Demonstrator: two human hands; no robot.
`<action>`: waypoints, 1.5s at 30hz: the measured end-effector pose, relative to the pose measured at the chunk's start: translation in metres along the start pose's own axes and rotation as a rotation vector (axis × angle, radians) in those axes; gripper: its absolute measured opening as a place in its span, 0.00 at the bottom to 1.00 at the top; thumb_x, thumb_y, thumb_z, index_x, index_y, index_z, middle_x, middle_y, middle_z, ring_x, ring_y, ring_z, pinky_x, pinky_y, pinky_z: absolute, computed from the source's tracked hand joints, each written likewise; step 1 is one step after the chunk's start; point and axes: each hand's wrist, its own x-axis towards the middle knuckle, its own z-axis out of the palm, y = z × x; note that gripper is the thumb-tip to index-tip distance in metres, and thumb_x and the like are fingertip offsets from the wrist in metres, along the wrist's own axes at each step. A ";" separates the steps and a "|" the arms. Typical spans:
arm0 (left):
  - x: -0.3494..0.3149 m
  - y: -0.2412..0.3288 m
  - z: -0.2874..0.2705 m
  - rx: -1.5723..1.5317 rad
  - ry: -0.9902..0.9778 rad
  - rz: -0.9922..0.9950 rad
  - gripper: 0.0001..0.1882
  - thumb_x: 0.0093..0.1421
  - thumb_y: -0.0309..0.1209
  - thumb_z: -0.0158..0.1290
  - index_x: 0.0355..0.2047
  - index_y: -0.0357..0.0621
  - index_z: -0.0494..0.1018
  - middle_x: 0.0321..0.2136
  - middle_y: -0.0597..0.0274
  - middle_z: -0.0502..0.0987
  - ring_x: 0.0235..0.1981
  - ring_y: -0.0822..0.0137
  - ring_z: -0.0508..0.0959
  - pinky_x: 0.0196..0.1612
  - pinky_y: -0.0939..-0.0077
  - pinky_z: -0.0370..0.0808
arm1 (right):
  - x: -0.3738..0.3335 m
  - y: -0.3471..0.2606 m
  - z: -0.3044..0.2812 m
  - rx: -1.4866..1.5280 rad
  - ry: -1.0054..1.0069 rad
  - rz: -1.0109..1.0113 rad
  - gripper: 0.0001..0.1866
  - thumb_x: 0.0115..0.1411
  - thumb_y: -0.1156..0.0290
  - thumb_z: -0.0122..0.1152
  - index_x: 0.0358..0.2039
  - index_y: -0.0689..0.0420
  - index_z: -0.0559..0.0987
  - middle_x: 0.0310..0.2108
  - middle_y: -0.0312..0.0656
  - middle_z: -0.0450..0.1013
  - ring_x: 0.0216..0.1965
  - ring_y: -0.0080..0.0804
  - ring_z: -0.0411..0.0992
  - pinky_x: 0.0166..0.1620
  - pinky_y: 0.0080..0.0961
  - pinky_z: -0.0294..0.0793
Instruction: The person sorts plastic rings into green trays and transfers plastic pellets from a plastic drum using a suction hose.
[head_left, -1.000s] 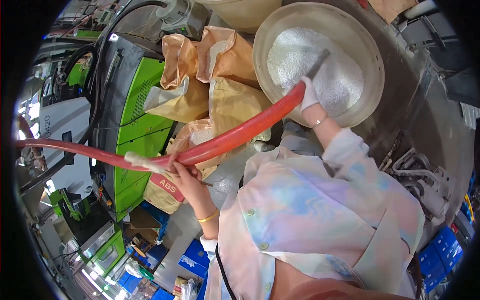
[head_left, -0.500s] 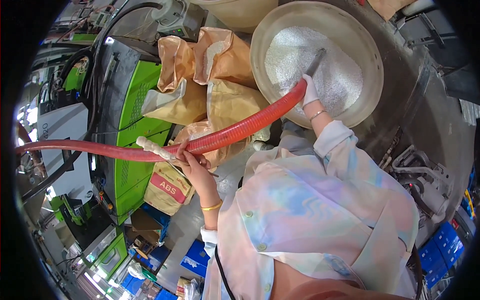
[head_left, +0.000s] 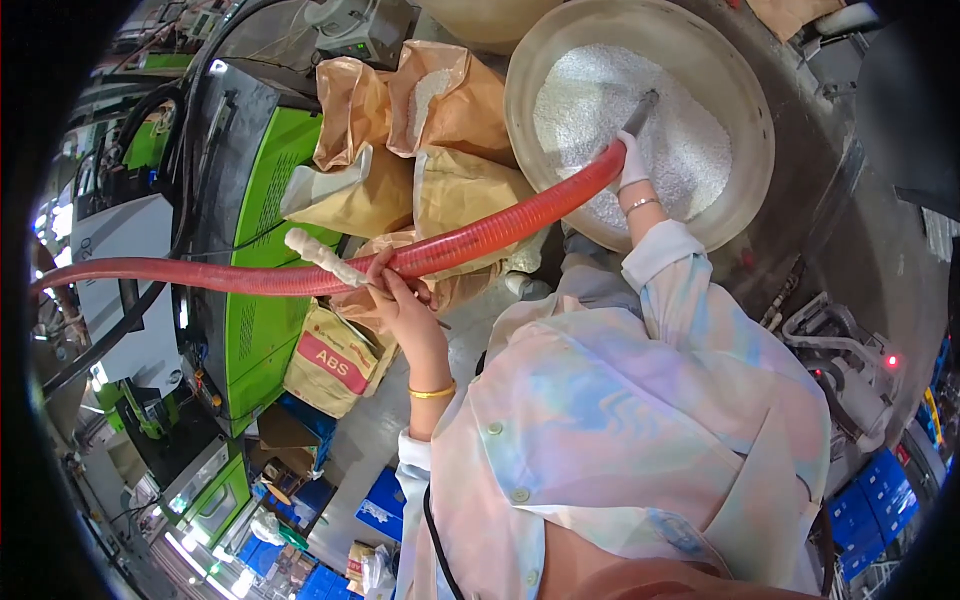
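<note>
A ribbed red suction hose (head_left: 500,227) runs from the left edge across to a large round tub (head_left: 748,190). Its grey metal nozzle (head_left: 640,112) dips into the heap of whitish pellets (head_left: 690,150) in the tub. Close behind the nozzle, my right hand (head_left: 633,163), in a white glove, is closed round the hose end. My bare left hand (head_left: 408,305) has its fingers curled at the hose's middle. A stick wrapped in white material (head_left: 325,258) also sits in that hand, its thin end showing past the palm.
Several open paper sacks (head_left: 445,100), some with pale pellets, stand left of the tub. A paper bag with a red label (head_left: 335,362) lies below them. Green and grey machinery (head_left: 270,240) lines the left. At the right is a metal-framed device (head_left: 835,345) and blue bins (head_left: 875,510).
My left hand has risen slightly with the white-wrapped stick and the hose's middle. My right hand and the nozzle have shifted slightly right. The whole view has moved a little.
</note>
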 end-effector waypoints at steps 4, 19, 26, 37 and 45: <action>0.000 0.000 0.011 0.010 -0.017 0.005 0.12 0.72 0.34 0.33 0.49 0.46 0.64 0.18 0.71 0.62 0.16 0.82 0.59 0.17 0.88 0.57 | 0.008 -0.008 -0.006 0.012 0.019 0.024 0.16 0.54 0.60 0.61 0.33 0.53 0.65 0.26 0.39 0.64 0.26 0.34 0.68 0.29 0.32 0.75; -0.005 -0.007 -0.048 -0.119 0.271 -0.017 0.14 0.71 0.40 0.36 0.51 0.51 0.65 0.27 0.67 0.68 0.21 0.78 0.66 0.21 0.87 0.64 | -0.075 0.015 0.030 -0.201 -0.075 -0.076 0.13 0.56 0.60 0.57 0.29 0.55 0.66 0.21 0.41 0.67 0.21 0.37 0.68 0.28 0.38 0.74; -0.009 -0.009 -0.073 -0.152 0.176 0.017 0.13 0.71 0.36 0.36 0.49 0.48 0.66 0.27 0.66 0.68 0.19 0.78 0.64 0.22 0.86 0.65 | -0.093 0.021 0.078 -0.270 -0.072 -0.031 0.16 0.58 0.57 0.54 0.31 0.56 0.65 0.18 0.44 0.66 0.19 0.42 0.69 0.27 0.40 0.72; -0.014 -0.021 -0.079 -0.027 0.142 0.020 0.13 0.72 0.35 0.34 0.49 0.46 0.66 0.31 0.64 0.70 0.21 0.78 0.67 0.22 0.83 0.69 | -0.064 0.038 0.024 -0.217 0.020 0.065 0.15 0.57 0.58 0.57 0.34 0.54 0.65 0.19 0.42 0.66 0.19 0.41 0.68 0.27 0.39 0.74; -0.017 -0.011 -0.080 -0.107 0.182 0.058 0.14 0.72 0.36 0.34 0.49 0.46 0.66 0.32 0.60 0.71 0.21 0.75 0.68 0.23 0.82 0.71 | -0.118 0.023 0.051 -0.241 -0.001 -0.017 0.15 0.56 0.59 0.58 0.34 0.53 0.65 0.21 0.40 0.65 0.22 0.37 0.69 0.27 0.38 0.74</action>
